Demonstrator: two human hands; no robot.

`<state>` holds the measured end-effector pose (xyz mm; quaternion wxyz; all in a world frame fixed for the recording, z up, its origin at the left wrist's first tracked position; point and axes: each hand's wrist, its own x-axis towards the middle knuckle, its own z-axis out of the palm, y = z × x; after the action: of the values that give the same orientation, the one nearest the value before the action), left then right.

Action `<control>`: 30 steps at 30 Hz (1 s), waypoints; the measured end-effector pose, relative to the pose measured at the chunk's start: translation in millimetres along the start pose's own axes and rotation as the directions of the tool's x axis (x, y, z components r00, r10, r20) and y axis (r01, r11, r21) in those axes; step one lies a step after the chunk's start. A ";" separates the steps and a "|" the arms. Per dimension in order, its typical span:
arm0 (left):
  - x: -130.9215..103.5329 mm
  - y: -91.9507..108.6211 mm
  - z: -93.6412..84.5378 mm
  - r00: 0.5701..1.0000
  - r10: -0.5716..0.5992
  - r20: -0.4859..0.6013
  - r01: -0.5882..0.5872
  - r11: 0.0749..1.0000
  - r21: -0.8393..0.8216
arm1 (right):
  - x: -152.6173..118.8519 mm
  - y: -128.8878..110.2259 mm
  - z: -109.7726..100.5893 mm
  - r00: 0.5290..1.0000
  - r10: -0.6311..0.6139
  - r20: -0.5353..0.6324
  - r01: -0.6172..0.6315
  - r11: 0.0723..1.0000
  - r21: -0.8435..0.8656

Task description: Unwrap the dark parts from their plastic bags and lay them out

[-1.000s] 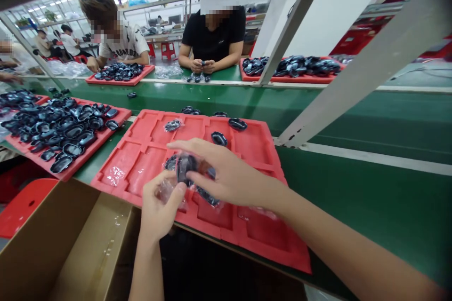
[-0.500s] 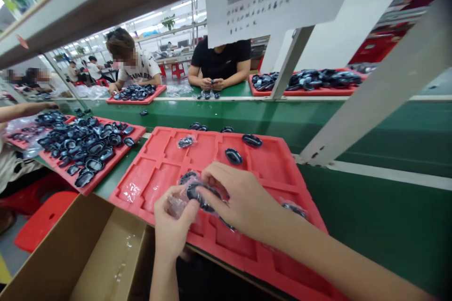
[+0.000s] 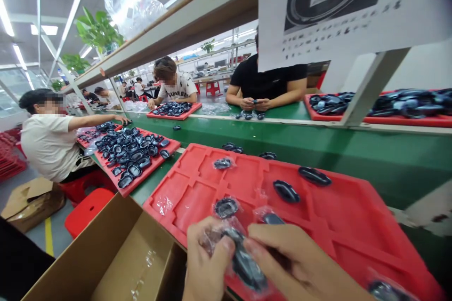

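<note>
A dark, glossy oval plastic part (image 3: 249, 265), partly in a thin clear plastic bag, is held low over the near edge of the red moulded tray (image 3: 190, 202). My left hand (image 3: 206, 261) is closed, pinching the part and the crumpled bag at the far end. Thumb and fingertips of my right hand (image 3: 296, 258) are closed on its right side. Just beyond my fingers lie a bagged oval part (image 3: 226, 207) and another one (image 3: 271, 217). Two unbagged dark ovals rest farther back on the tray, a smaller one (image 3: 286, 191) and a longer one (image 3: 314, 175).
An open cardboard box (image 3: 116, 249) stands at the near left. Another red tray (image 3: 169, 150) heaped with dark parts is left of mine. Several co-workers sit around the green bench (image 3: 233, 127). A slanted white post (image 3: 374, 84) and a hanging paper sheet (image 3: 318, 42) are ahead.
The view has swung left, bringing in a seated co-worker and hanging bag. My hands and the held part now appear lower in the picture, nearer the tray's front edge.
</note>
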<state>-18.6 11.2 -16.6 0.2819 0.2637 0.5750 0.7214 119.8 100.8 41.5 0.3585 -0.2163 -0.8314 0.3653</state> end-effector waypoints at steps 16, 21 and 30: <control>14.2 4.3 7.2 0.998 0.045 0.033 -0.049 0.987 0.152 | 11.7 -16.2 -20.8 0.976 -0.217 0.031 0.217 0.937 -0.275; 8.4 15.7 18.5 0.991 0.010 0.137 -0.033 0.985 0.167 | 30.5 18.3 -20.8 0.997 0.077 -0.021 -0.080 0.981 -0.175; 30.9 20.3 0.5 0.995 -0.032 0.099 0.023 0.996 0.087 | 111.1 125.6 -67.8 0.955 0.178 -0.236 -0.285 0.768 -0.574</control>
<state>-42.0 29.8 5.1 0.3088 0.3035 0.5942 0.6778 111.1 280.9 26.8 0.2916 -0.4498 -0.8377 0.1040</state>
